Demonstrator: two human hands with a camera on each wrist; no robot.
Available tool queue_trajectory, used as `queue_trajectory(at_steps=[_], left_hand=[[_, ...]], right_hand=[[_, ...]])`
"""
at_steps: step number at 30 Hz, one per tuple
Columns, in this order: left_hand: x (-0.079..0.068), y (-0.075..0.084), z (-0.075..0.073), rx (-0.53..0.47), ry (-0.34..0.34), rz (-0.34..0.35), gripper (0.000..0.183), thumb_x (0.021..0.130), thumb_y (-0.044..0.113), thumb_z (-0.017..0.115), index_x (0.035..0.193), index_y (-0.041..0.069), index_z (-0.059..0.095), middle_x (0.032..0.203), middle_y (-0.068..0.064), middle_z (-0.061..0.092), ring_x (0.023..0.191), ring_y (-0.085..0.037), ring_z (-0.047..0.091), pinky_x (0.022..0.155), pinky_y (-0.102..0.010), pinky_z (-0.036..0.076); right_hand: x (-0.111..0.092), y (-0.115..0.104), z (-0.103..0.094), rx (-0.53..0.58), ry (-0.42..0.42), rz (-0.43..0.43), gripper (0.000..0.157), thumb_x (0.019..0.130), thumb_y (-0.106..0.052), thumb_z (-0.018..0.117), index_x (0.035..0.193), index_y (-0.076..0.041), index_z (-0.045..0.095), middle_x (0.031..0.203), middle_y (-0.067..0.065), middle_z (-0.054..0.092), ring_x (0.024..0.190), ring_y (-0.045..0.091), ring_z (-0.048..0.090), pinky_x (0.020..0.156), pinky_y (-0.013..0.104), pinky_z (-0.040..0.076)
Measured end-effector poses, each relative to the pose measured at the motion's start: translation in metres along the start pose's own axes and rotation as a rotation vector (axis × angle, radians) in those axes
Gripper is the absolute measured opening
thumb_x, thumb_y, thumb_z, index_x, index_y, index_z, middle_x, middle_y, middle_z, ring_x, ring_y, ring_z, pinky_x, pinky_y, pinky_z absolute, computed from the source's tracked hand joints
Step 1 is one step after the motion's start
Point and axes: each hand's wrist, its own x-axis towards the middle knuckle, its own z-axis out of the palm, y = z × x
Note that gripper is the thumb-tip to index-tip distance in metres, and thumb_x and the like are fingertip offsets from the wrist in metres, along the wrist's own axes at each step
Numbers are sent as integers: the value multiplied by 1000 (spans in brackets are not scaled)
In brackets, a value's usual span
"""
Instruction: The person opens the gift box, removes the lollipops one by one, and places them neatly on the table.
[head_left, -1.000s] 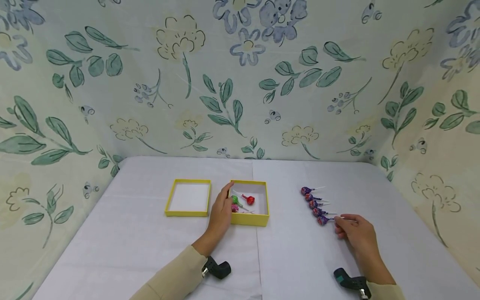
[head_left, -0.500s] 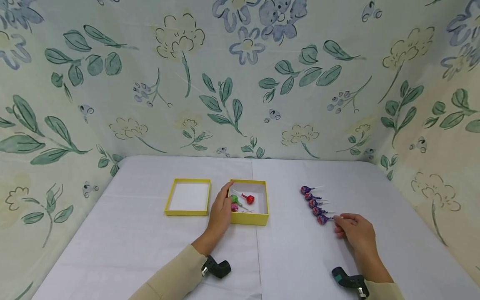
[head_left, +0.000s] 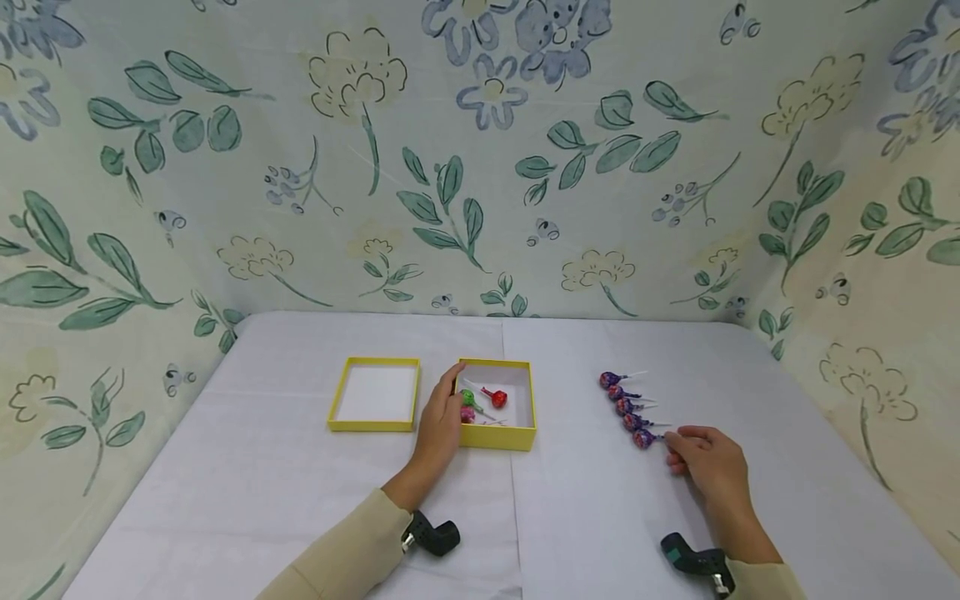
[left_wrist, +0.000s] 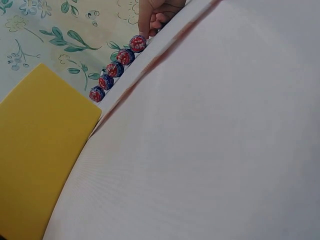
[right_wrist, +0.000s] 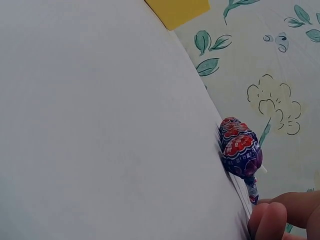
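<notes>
1. Five lollipops (head_left: 624, 406) in purple-and-red wrappers lie right of centre in the head view, in a row slanting from upper left to lower right on the white worktop (head_left: 585, 517).
2. Key relation: the lowest lollipop (head_left: 642, 438) has its head just left of the right hand (head_left: 707, 467). Its long axis runs nearly level across the frame, stick toward that hand. Whether it touches its neighbour we cannot tell.
3. We see the grip of the right hand pinching this stick between thumb and finger; the right hand is clearly the nearer one.
4. Right pose: the forearm enters at lower right and slants up and left, the fingertips pointing left.
5. Left pose: the left hand (head_left: 441, 421) slants up and right, its fingers extended against the left wall of the yellow box (head_left: 498, 438); we see no clasp there.
6. The box, well left of the row, holds red (head_left: 498, 399), green (head_left: 468, 397) and pink sweets (head_left: 467, 414).
</notes>
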Motion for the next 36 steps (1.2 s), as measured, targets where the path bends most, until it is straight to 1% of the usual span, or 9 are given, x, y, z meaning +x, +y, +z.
queue_trajectory(at_steps=[5,9,16,18,22,28,32,36], left_hand=[[0,0,0,-11,-3,-9,47,101,17,33,145,32,38,152,14,33,141,-9,28,116,-38,24],[-1,-1,-1,-15,10,-3,47,101,16,33,145,32,39,152,14,33,140,-8,28,116,-38,24],[-3,-3,-2,-31,-6,-21,47,101,17,33,146,31,38,152,14,32,141,-9,27,116,-38,24],[-1,-3,-2,-31,-2,-15,47,101,17,33,146,32,38,152,15,33,140,-8,28,115,-38,24],[4,-2,-1,-34,3,12,48,101,16,33,146,32,39,151,15,33,140,-8,28,115,-39,25],[7,-2,-4,-21,1,18,49,100,16,32,146,30,38,151,13,34,139,-8,29,115,-37,26],[8,0,-4,-25,6,23,50,99,15,32,146,29,38,152,12,34,139,-8,29,115,-37,26],[6,-1,-5,-21,5,15,50,100,14,32,146,30,38,151,14,34,139,-7,29,115,-36,26]], right_hand=[[4,4,1,3,8,-1,49,93,-31,62,129,0,50,77,5,66,57,10,59,47,16,45],[7,8,4,3,-2,-2,51,93,-33,62,130,0,50,78,5,67,58,12,61,49,18,47],[9,10,3,-5,-15,29,52,93,-35,62,132,-2,50,85,6,69,63,15,64,50,18,48],[11,10,2,19,-25,26,55,92,-36,63,132,-1,49,86,6,69,64,15,65,51,19,49],[15,7,-1,62,-39,42,56,92,-39,62,134,-4,49,88,4,68,66,14,65,53,17,50],[16,1,-1,144,-71,103,55,91,-38,64,134,-6,48,84,-2,67,67,14,65,54,19,52],[17,-4,-4,206,-85,113,52,90,-36,66,130,-7,49,81,-3,67,66,13,64,56,22,54],[15,-11,-3,182,-71,106,52,91,-37,65,131,-7,49,84,-3,66,69,13,62,56,22,54]])
